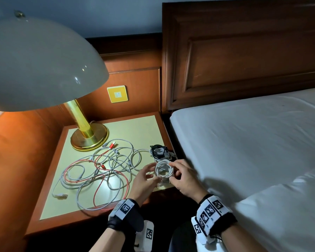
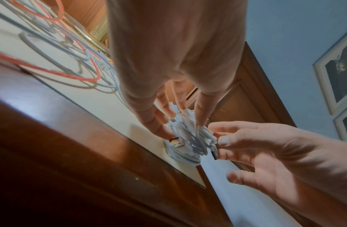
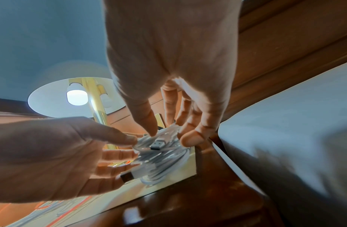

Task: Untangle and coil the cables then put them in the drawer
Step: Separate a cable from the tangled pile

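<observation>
A bed [image 1: 244,142] with a white sheet fills the right side, its dark wooden headboard [image 1: 244,51] at the far end. Left of it stands a wooden desk [image 1: 49,193] with a pale yellow top. At the desk's far left corner a brass lamp [image 1: 88,137] with a wide white shade is lit.

Across the middle of the desk lies a loose tangle of white and red cables [image 1: 98,171], their loops crossing one another. At the far right edge sits a small black coiled cable [image 1: 158,150].

At the near right corner, both hands meet on a white coiled cable [image 1: 163,170]. The left hand [image 1: 144,180] pinches the coil's left side between thumb and fingers, and the right hand [image 1: 184,177] pinches its right side the same way. The wrist views show this coil resting on top of another white coil [image 3: 164,172] that lies on the desk, with a USB plug [image 3: 158,144] on the upper one.
</observation>
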`<state>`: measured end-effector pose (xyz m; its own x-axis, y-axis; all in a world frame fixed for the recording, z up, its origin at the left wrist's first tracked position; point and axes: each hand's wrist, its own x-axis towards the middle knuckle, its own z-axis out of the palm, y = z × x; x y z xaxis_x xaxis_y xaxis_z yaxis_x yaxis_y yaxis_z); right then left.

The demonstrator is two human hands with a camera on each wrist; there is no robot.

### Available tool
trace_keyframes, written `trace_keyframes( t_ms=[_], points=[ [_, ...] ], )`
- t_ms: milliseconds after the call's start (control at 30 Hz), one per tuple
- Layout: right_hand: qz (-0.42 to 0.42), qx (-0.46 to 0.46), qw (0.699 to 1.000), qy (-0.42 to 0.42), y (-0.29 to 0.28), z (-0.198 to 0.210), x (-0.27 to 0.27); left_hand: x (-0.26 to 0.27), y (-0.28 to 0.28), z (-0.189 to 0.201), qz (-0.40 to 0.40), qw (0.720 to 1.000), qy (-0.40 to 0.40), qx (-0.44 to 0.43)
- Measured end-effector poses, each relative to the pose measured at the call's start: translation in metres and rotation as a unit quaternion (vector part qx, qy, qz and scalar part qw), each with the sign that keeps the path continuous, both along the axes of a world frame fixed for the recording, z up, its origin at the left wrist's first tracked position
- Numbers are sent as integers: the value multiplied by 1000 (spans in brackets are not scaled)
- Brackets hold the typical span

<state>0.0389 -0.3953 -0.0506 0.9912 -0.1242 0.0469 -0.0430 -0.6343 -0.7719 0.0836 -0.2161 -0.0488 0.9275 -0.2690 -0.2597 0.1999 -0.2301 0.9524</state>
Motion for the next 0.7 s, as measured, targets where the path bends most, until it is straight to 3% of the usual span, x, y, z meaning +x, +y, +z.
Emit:
trace_keyframes(
  t_ms=[700],
  points=[
    [-20,23,1000,0,-4,-4,-2,-16,14,7,8,999,-19,42]
  ],
)
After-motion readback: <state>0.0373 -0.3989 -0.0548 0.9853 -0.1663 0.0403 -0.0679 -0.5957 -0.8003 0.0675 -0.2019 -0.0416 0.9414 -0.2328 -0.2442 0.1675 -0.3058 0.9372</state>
